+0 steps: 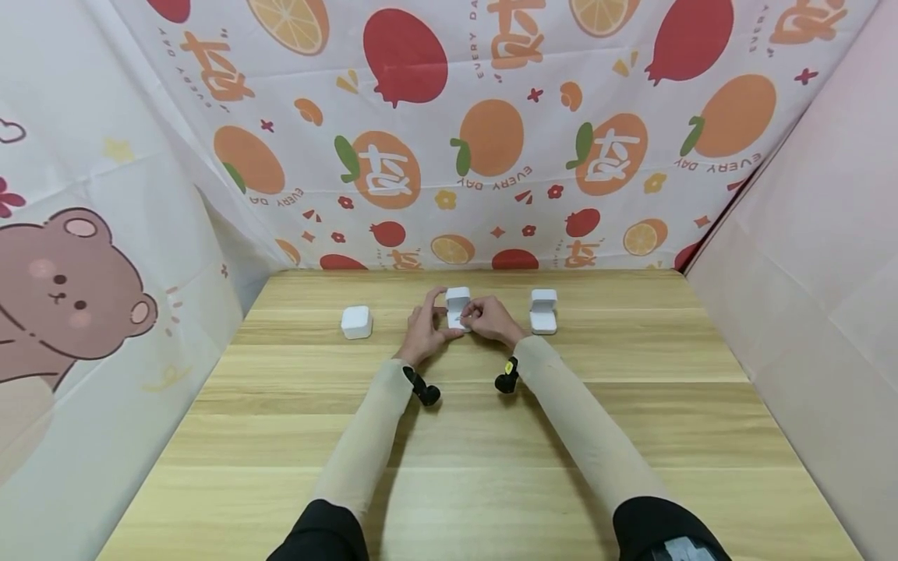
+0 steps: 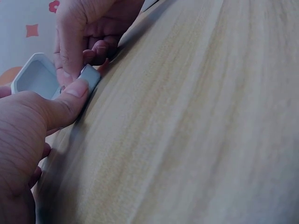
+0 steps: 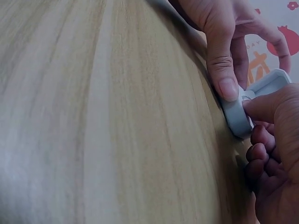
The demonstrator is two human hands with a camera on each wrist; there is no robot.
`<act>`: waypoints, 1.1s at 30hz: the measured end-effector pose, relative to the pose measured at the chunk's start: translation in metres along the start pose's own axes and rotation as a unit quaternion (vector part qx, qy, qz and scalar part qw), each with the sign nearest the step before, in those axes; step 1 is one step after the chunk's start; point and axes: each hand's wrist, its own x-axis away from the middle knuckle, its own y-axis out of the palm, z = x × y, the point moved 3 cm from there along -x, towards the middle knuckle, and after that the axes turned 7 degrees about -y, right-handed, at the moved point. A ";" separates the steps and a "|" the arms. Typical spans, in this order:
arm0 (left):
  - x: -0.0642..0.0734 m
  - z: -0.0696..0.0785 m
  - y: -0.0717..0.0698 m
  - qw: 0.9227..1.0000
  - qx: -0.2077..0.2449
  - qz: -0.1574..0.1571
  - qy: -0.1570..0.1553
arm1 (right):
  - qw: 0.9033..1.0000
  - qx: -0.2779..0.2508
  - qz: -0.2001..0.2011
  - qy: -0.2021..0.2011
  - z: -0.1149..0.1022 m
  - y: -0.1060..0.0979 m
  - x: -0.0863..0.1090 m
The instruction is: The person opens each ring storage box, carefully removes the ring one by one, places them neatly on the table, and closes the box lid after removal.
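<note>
An open white ring box stands at the far middle of the table, lid raised. My left hand holds it from the left, thumb on the front of the base and a finger up by the lid. My right hand reaches in from the right, its thumb and forefinger pinching at the small ring in the box's insert. Most of the ring is hidden by the fingers. In the left wrist view, the left thumb presses the box's front edge.
A closed white ring box sits to the left on the wooden table. Another open white ring box stands to the right, close to my right hand. A fruit-printed cloth hangs behind the table's far edge.
</note>
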 end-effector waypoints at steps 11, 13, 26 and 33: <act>-0.001 -0.001 0.001 1.000 -0.003 0.006 0.008 | 1.000 0.000 -0.003 -0.001 0.004 0.001 0.001; 0.000 -0.001 0.001 1.000 -0.004 0.008 0.012 | 1.000 -0.003 -0.003 0.000 0.004 0.001 0.001; -0.001 -0.002 0.001 1.000 -0.004 0.015 0.015 | 1.000 -0.025 0.006 0.017 0.002 0.000 0.003; 0.001 -0.002 0.002 1.000 0.000 0.011 0.005 | 0.999 -0.048 0.016 0.021 0.005 0.001 0.005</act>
